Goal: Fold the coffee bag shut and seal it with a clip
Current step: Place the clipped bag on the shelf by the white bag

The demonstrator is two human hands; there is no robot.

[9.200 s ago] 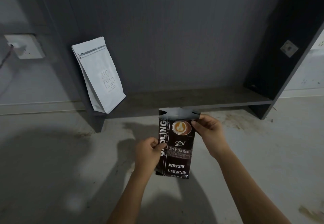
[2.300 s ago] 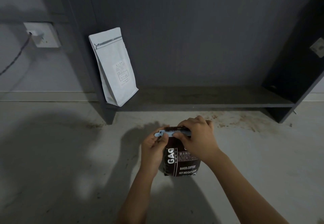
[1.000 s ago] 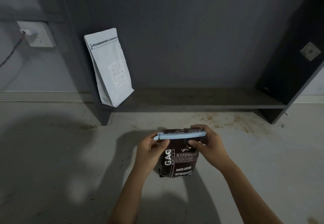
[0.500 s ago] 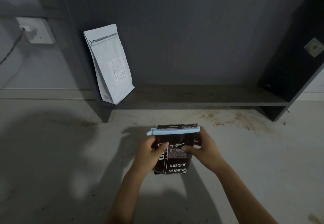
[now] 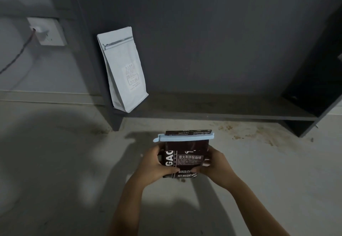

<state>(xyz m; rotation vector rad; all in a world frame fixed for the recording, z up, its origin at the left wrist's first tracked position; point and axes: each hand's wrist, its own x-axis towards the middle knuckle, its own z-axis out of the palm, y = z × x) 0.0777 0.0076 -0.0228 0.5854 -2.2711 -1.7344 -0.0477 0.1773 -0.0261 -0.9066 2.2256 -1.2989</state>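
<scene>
A dark brown coffee bag (image 5: 187, 154) with white lettering stands upright in front of me, low over the pale floor. Its top is folded down, and a long light blue clip (image 5: 183, 137) is clamped straight across the fold, sticking out past both sides. My left hand (image 5: 155, 165) grips the bag's left side, thumb on the front. My right hand (image 5: 215, 165) holds the right side the same way. Neither hand touches the clip.
A white coffee pouch (image 5: 123, 69) leans at the left end of a low dark shelf (image 5: 222, 113) against the grey wall. A wall socket (image 5: 46, 31) with a cable is at the far left. Brown stains (image 5: 246, 130) mark the floor to the right.
Both hands have slid down from the clip to the bag's sides. Much earlier the bag's top was open and unfolded, with no clip on it.
</scene>
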